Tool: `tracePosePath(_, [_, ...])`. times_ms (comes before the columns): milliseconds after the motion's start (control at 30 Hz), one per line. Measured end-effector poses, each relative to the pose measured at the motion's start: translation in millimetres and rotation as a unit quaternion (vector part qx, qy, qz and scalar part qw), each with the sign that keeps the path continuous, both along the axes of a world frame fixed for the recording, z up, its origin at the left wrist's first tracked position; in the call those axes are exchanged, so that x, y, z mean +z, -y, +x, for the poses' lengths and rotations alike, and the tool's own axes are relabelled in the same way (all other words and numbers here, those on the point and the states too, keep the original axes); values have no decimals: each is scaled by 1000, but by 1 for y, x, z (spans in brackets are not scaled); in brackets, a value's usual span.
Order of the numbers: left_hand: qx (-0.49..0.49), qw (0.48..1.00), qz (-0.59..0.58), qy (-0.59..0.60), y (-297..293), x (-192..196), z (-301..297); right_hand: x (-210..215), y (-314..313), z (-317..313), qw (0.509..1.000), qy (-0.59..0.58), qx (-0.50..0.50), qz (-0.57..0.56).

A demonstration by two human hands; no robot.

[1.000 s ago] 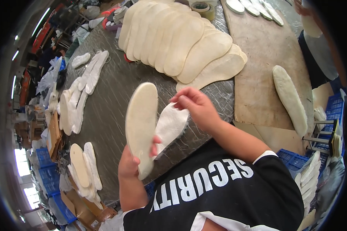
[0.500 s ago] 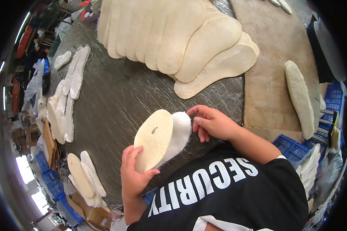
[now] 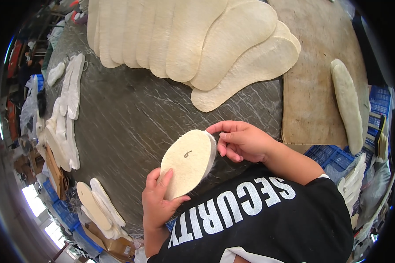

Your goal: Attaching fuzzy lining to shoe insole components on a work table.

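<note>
Gripping cream insole (image 3: 184, 168), with white insole (image 3: 212, 154) behind it, in left hand (image 3: 159, 199), above dark tabletop (image 3: 118, 118); placing right hand (image 3: 245, 141), loosely curled, at their top edge, with any pinch unclear.

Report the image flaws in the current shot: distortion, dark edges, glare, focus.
Head view: the right edge of the board bows with fisheye distortion; black vignetting swallows the corners; the windows at lower left are blown out to white; the insole in the left hand is sharp enough to show its dark mark.
</note>
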State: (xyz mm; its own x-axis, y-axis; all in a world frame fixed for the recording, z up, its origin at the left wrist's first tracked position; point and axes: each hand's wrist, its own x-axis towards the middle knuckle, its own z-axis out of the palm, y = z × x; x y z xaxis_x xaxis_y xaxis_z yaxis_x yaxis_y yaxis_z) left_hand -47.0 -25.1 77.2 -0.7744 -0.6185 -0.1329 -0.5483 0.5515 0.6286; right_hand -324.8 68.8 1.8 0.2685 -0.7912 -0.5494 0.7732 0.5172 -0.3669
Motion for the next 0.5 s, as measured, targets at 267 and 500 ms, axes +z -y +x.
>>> tracePosePath(267, [-8,1000,-8,-1,-2,-3,2,-4,-2,-1,998,55,-15,-8])
tracePosePath(500, [-7,1000,-13,-1,-4,-7,0,-1,1,1,1000,23,-3,-4])
